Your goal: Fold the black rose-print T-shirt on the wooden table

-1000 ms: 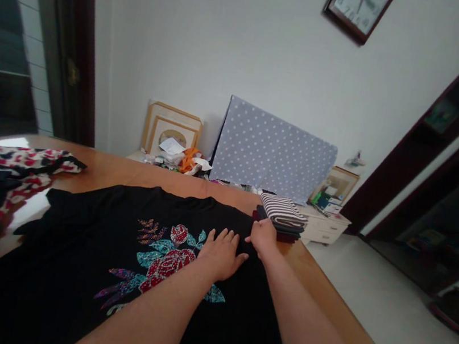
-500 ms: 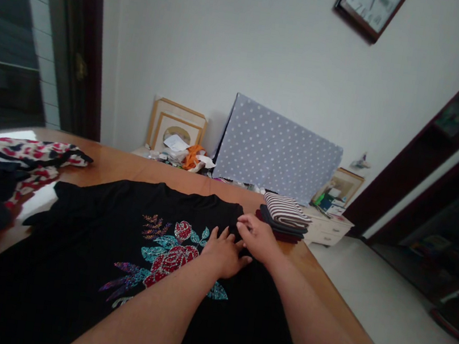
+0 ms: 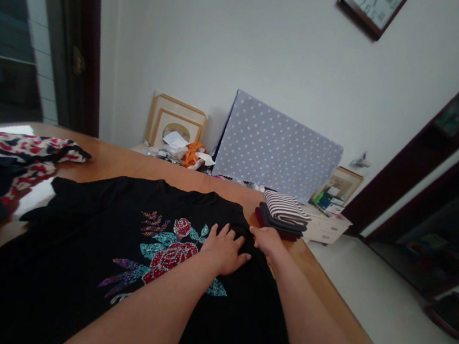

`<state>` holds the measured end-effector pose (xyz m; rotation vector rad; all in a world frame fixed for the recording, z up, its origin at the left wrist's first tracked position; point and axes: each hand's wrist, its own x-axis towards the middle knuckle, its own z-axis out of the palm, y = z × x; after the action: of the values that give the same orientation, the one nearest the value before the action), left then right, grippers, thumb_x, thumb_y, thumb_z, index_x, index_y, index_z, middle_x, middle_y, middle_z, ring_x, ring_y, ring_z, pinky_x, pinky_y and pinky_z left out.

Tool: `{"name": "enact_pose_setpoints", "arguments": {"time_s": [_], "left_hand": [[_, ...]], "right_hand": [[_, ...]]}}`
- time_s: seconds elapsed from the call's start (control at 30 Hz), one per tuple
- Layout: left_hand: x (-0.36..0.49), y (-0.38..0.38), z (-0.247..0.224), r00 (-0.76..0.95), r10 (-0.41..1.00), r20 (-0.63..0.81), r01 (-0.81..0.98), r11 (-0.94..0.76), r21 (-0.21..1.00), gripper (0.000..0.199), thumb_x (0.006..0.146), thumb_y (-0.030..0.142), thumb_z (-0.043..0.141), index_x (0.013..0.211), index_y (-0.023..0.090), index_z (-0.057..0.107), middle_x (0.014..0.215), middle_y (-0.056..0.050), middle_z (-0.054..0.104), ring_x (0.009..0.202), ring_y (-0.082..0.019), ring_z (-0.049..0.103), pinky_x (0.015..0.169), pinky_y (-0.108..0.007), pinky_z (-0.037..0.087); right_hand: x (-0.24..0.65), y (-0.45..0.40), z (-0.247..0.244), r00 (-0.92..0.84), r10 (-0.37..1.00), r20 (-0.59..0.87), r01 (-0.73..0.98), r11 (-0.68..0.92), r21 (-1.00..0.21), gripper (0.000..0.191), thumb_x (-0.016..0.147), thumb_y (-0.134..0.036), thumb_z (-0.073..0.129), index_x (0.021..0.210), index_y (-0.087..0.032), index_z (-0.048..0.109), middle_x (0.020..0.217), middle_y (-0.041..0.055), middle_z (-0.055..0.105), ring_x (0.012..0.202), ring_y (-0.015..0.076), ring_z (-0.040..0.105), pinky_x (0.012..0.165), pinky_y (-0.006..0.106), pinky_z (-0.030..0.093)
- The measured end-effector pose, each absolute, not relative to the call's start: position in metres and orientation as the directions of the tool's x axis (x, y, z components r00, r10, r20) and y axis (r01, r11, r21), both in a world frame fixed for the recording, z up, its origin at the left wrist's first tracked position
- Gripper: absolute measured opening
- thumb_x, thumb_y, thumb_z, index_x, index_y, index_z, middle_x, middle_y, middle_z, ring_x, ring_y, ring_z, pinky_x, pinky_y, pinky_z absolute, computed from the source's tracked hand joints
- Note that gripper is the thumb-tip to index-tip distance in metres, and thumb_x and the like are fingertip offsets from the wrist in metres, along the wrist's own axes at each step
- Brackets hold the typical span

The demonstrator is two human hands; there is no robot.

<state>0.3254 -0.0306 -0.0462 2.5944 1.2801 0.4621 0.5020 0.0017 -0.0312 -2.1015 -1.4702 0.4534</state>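
A black T-shirt (image 3: 89, 214) lies spread on the wooden table, its front decorated with red sequined roses, teal leaves and purple sprays. My left hand (image 3: 224, 250) presses flat on the shirt beside the roses, fingers spread. At the shirt's right shoulder or sleeve, my right hand (image 3: 267, 241) is closed, with the black fabric at its fingertips. Some of that sleeve is hidden behind the hand. Just beyond my right hand sits a stack of folded clothes (image 3: 286, 209), a striped one on top.
Rumpled clothes, one with a red-and-black pattern (image 3: 43, 150), lie on the table's (image 3: 115, 158) left side. Past its far edge are a polka-dot cloth cover (image 3: 276, 144), framed pictures (image 3: 178, 124), papers and a white drawer cabinet (image 3: 327, 228). Floor shows to the right.
My right hand has moved a little to the right, away from my left hand, and its fingers have closed at the shirt's edge. My left hand stays flat in place.
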Motion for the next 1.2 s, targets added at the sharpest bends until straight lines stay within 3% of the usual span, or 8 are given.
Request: {"name": "enact_pose_setpoints", "arguments": {"time_s": [0.2,0.3,0.53,0.63,0.8,0.87,1.0,1.2], "left_hand": [[0.325,-0.031,-0.045,0.574,0.799,0.177,0.734,-0.598,0.322,0.07,0.091,0.071,0.03,0.143,0.028,0.051,0.149,-0.015,0.049,0.147,-0.038,0.025,0.114,-0.066,0.014],[0.324,-0.032,-0.044,0.576,0.801,0.166,0.737,-0.596,0.317,0.07,0.091,0.072,0.03,0.139,0.027,0.055,0.149,-0.016,0.048,0.148,-0.038,0.024,0.115,-0.066,0.013],[0.324,-0.032,-0.044,0.576,0.804,0.148,0.742,-0.591,0.317,0.071,0.091,0.073,0.029,0.14,0.029,0.054,0.159,-0.015,0.034,0.149,-0.038,0.021,0.114,-0.067,0.011],[0.324,-0.032,-0.043,0.574,0.804,0.158,0.746,-0.593,0.305,0.071,0.091,0.073,0.029,0.139,0.028,0.056,0.154,-0.016,0.043,0.147,-0.039,0.026,0.114,-0.067,0.013],[0.325,-0.034,-0.041,0.574,0.802,0.163,0.766,-0.597,0.239,0.077,0.09,0.074,0.024,0.117,0.02,0.071,0.128,-0.02,0.064,0.13,-0.04,0.047,0.113,-0.064,0.017],[0.325,-0.034,-0.04,0.568,0.804,0.175,0.77,-0.594,0.232,0.077,0.09,0.074,0.025,0.113,0.019,0.073,0.127,-0.019,0.065,0.129,-0.039,0.048,0.113,-0.062,0.017],[0.326,-0.033,-0.043,0.554,0.812,0.184,0.775,-0.584,0.242,0.075,0.09,0.074,0.026,0.115,0.02,0.072,0.127,-0.018,0.065,0.128,-0.038,0.048,0.113,-0.061,0.017],[0.327,-0.032,-0.045,0.548,0.815,0.189,0.777,-0.579,0.246,0.072,0.09,0.072,0.029,0.119,0.021,0.069,0.128,-0.017,0.064,0.129,-0.037,0.047,0.114,-0.06,0.018]], "right_hand": [[0.49,0.016,-0.018,0.371,0.913,0.171,0.807,-0.226,-0.545,0.013,0.078,-0.031,0.063,0.072,-0.021,0.067,0.07,0.0022,0.068,0.066,0.0165,0.061,0.059,0.024,0.037],[0.484,0.019,-0.006,0.402,0.868,0.291,0.822,-0.201,-0.533,0.017,0.086,-0.033,0.053,0.085,-0.021,0.065,0.085,0.0058,0.07,0.081,0.0201,0.062,0.067,0.026,0.039],[0.469,0.025,0.019,0.459,0.789,0.408,0.794,-0.158,-0.587,0.024,0.092,-0.033,0.042,0.098,-0.019,0.061,0.092,0.0116,0.069,0.088,0.0248,0.063,0.077,0.033,0.044],[0.456,0.026,0.029,0.364,0.843,0.397,0.771,-0.034,-0.635,0.024,0.092,-0.034,0.043,0.1,-0.021,0.061,0.094,0.0074,0.07,0.085,0.0197,0.066,0.074,0.028,0.047],[0.455,0.02,0.03,0.196,0.918,0.345,0.479,0.218,-0.851,0.028,0.088,-0.03,0.045,0.111,-0.02,0.057,0.092,0.0043,0.072,0.074,0.0149,0.069,0.062,0.023,0.048],[0.468,0.014,0.024,0.261,0.898,0.354,0.569,0.153,-0.808,0.026,0.087,-0.03,0.045,0.105,-0.019,0.06,0.083,0.0032,0.072,0.068,0.0147,0.067,0.061,0.022,0.046],[0.497,-0.003,0.005,0.268,0.921,0.284,0.817,-0.06,-0.574,0.023,0.086,-0.032,0.047,0.091,-0.02,0.067,0.077,0.0033,0.071,0.068,0.0152,0.063,0.059,0.022,0.042],[0.511,-0.032,-0.023,0.239,0.965,0.109,0.874,-0.165,-0.457,0.012,0.076,-0.027,0.06,0.075,-0.018,0.067,0.06,0.0004,0.064,0.057,0.014,0.056,0.053,0.023,0.032]]}}
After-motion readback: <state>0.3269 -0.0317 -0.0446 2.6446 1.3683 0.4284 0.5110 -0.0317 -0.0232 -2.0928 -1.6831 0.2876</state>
